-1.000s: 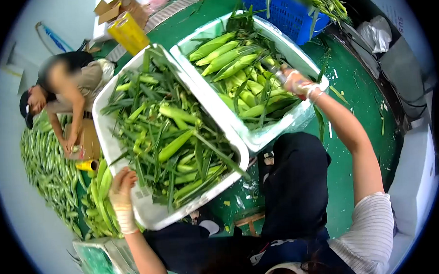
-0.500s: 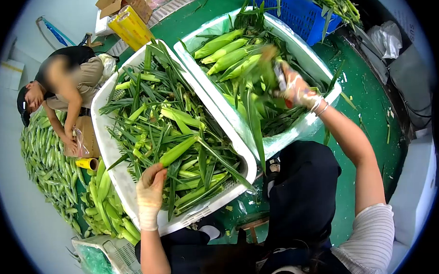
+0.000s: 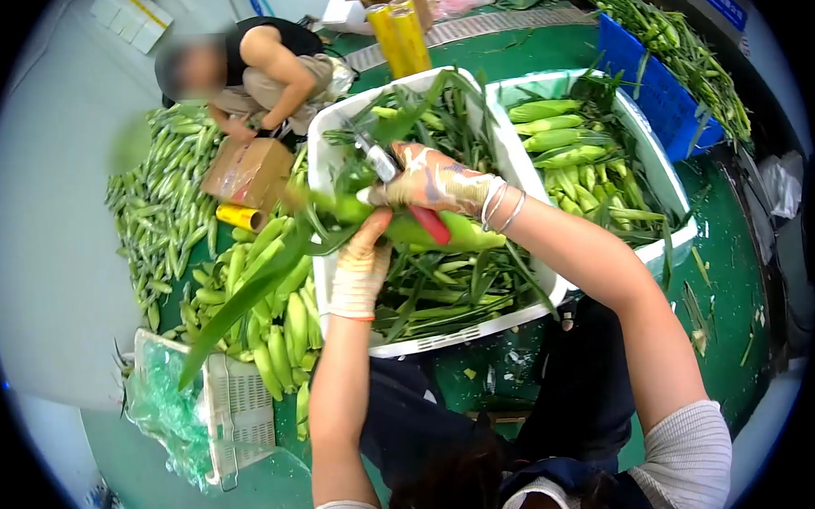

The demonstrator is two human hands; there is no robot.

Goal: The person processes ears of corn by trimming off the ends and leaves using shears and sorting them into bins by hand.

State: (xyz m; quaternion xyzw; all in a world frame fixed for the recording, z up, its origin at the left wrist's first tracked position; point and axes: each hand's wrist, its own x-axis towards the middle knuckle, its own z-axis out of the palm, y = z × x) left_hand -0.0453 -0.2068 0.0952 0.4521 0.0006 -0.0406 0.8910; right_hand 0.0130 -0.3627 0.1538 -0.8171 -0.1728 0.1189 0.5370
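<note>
Left hand (image 3: pixel 361 270): we are gripping leafy corn (image 3: pixel 338 206) over the white crate's (image 3: pixel 455 334) left edge, a long leaf (image 3: pixel 247 300) trailing outside.
Right hand (image 3: pixel 441 183): we are clasping red-handled shears (image 3: pixel 381 161) close to that corn, blades pointing toward the crate's far left corner.
Lined box (image 3: pixel 672 248): we are seeing corn ears (image 3: pixel 554 125) lying near its far left corner.
Co-worker (image 3: pixel 273 66): crouching at a cardboard box (image 3: pixel 246 173), beyond the crate's left edge.

From my remote seat, I saw the green floor (image 3: pixel 526 47) bearing a white tub (image 3: pixel 469 333) beside another tub (image 3: pixel 661 165), a blue crate (image 3: pixel 648 84), a pale basket (image 3: pixel 242 404) and heaped corn (image 3: pixel 278 353).
</note>
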